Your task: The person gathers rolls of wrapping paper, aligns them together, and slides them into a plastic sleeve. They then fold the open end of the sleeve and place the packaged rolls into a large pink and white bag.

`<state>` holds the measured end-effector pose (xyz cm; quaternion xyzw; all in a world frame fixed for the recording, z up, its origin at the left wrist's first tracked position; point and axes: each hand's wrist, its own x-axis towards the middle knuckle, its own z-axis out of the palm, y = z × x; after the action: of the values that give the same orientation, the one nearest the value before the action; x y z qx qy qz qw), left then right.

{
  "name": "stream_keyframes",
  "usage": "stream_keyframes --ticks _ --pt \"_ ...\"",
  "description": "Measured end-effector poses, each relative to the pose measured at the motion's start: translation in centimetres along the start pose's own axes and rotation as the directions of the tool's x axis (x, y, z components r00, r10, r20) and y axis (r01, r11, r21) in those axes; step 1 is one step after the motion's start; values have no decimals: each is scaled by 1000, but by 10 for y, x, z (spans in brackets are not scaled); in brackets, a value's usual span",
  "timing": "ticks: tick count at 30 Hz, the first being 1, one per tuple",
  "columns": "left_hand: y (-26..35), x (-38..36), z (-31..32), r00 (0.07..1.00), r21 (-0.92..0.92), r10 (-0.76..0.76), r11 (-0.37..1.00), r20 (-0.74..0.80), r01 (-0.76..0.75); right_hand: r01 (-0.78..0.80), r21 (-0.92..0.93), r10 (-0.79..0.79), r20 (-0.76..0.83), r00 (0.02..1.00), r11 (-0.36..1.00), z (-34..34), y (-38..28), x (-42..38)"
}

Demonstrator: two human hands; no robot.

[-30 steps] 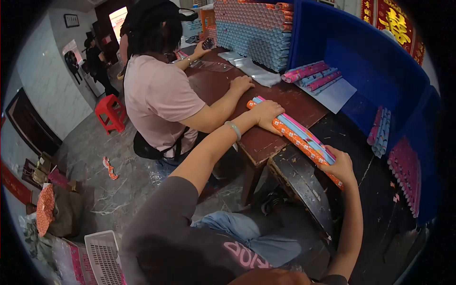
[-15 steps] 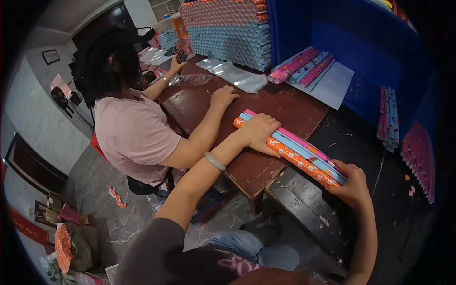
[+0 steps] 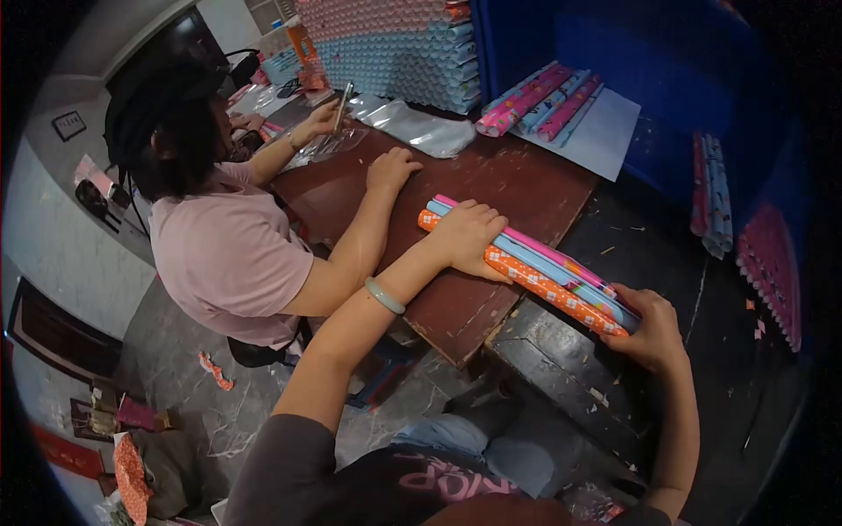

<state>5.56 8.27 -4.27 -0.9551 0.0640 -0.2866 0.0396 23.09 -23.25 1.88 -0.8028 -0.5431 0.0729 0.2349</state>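
Note:
A bundle of wrapping paper rolls [image 3: 554, 287] in orange, light blue and pink lies at a slant over the corner of the brown table [image 3: 491, 175]. My left hand [image 3: 474, 238] is wrapped over it near the far-left end, thumb on the near side. At the near-right end, my right hand [image 3: 651, 331] grips the roll ends, fingers on top and thumb below. White squares pattern the orange roll, which faces me. The palms hide parts of the rolls.
A co-worker [image 3: 228, 237] sits at left, holding a phone [image 3: 342, 107]. Clear plastic sleeves [image 3: 412, 127] lie near a tall stack of rolls [image 3: 395, 57]. More rolls [image 3: 544, 101] rest on white paper [image 3: 605, 131], and others [image 3: 712, 193] stand farther right. A dark bench [image 3: 561, 368] adjoins the table.
My view has shifted slightly, so the scene sits a bit farther left and higher. Both hands keep their hold on the bundle. The co-worker's phone has tilted and the head has turned.

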Motion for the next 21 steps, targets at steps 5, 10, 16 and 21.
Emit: stream_keyframes --ticks 5,10,16,21 --pt "-1 -1 0 999 -19 -3 1000 32 4 75 -52 -75 12 997 996 8 14 0" --pt "-5 2 0 1000 -15 13 1000 18 -13 25 -98 -19 57 998 995 4 6 0" --pt "0 10 5 999 -19 -14 1000 45 15 66 -138 -59 53 997 988 -2 9 0" --pt "-1 7 10 1000 -26 -20 999 7 20 38 -193 -40 -6 999 981 8 0 -2"
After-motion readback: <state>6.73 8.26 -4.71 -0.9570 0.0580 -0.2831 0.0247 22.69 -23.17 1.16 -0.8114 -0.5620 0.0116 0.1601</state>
